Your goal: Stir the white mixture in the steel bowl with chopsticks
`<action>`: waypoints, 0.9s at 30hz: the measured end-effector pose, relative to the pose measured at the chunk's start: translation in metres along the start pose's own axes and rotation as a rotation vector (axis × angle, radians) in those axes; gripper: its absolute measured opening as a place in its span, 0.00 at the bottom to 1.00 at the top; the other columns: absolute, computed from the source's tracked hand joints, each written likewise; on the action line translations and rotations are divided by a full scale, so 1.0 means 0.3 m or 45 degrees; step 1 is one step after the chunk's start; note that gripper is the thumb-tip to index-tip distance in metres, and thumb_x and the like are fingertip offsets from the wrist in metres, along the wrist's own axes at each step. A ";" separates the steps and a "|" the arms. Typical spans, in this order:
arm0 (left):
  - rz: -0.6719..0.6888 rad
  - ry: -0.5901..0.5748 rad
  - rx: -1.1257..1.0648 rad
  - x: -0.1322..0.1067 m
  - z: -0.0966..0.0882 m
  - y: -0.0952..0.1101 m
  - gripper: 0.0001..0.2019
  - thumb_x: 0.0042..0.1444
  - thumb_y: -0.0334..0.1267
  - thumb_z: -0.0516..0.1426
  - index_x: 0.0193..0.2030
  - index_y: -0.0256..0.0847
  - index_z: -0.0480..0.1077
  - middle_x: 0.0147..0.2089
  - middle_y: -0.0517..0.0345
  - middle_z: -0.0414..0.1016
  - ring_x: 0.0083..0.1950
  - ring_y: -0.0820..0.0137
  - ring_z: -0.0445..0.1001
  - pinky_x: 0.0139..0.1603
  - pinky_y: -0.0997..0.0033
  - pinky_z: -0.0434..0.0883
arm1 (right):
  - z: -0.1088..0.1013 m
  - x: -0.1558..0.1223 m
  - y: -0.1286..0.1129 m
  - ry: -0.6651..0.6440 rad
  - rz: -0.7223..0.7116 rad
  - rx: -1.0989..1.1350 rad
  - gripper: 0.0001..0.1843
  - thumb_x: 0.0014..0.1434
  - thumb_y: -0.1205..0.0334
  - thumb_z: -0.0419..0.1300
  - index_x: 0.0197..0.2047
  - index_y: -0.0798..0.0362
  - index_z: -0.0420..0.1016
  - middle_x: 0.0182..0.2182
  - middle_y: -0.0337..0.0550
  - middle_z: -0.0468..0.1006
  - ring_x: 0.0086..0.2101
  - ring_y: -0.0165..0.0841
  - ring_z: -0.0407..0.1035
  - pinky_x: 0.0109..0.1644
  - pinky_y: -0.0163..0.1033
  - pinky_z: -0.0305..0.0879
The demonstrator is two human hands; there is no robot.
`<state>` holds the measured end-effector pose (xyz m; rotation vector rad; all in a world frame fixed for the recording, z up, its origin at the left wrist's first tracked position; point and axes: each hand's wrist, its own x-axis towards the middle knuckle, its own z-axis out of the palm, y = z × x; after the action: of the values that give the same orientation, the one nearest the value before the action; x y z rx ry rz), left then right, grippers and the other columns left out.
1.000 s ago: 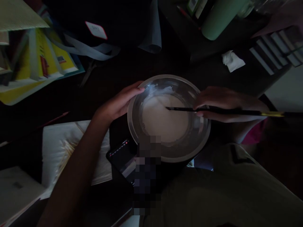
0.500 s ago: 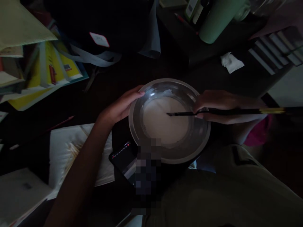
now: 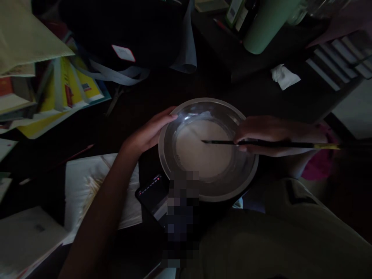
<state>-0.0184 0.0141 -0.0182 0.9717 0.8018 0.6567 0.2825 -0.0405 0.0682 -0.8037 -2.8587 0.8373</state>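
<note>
A metal bowl stands in the middle of the head view, with a pale, milky liquid in its bottom. My left hand grips the bowl's left side, thumb over the rim and the other fingers hidden beneath. Above the right rim, my right hand is closed around a thin dark stick that looks like a paintbrush with a gold band. The stick lies nearly level, its tip at the liquid's surface; whether it dips in is hard to tell in the dim light.
A lit phone lies against the bowl's lower left, beside a white packet with thin sticks on it. Books pile up at left. A black bag, a green bottle and a crumpled tissue are farther back.
The stick's tip has shifted slightly left across the liquid, and my right hand has moved a little left and down. My left hand keeps its hold on the bowl.
</note>
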 end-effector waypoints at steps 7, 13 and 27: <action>-0.007 0.003 0.031 0.000 0.000 -0.001 0.16 0.58 0.44 0.59 0.51 0.42 0.74 0.46 0.55 0.79 0.49 0.64 0.77 0.47 0.71 0.72 | 0.033 0.058 -0.016 -0.148 -0.315 0.137 0.10 0.68 0.64 0.54 0.50 0.56 0.69 0.40 0.44 0.77 0.41 0.30 0.71 0.47 0.39 0.67; 0.001 0.016 0.040 -0.003 0.002 0.001 0.16 0.57 0.43 0.60 0.51 0.42 0.74 0.47 0.55 0.78 0.48 0.66 0.76 0.46 0.73 0.73 | 0.022 0.029 0.001 0.095 0.116 -0.080 0.12 0.69 0.59 0.52 0.51 0.54 0.70 0.42 0.47 0.76 0.43 0.33 0.71 0.49 0.41 0.66; -0.001 0.022 0.031 -0.003 0.005 0.003 0.17 0.57 0.44 0.60 0.52 0.41 0.75 0.46 0.54 0.79 0.50 0.63 0.76 0.49 0.70 0.73 | 0.034 0.042 -0.005 0.076 0.033 -0.084 0.13 0.69 0.58 0.51 0.52 0.54 0.69 0.43 0.46 0.76 0.43 0.34 0.69 0.48 0.41 0.64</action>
<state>-0.0180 0.0130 -0.0167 0.9892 0.8272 0.6566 0.2689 -0.0403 0.0592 -0.8596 -2.8425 0.7127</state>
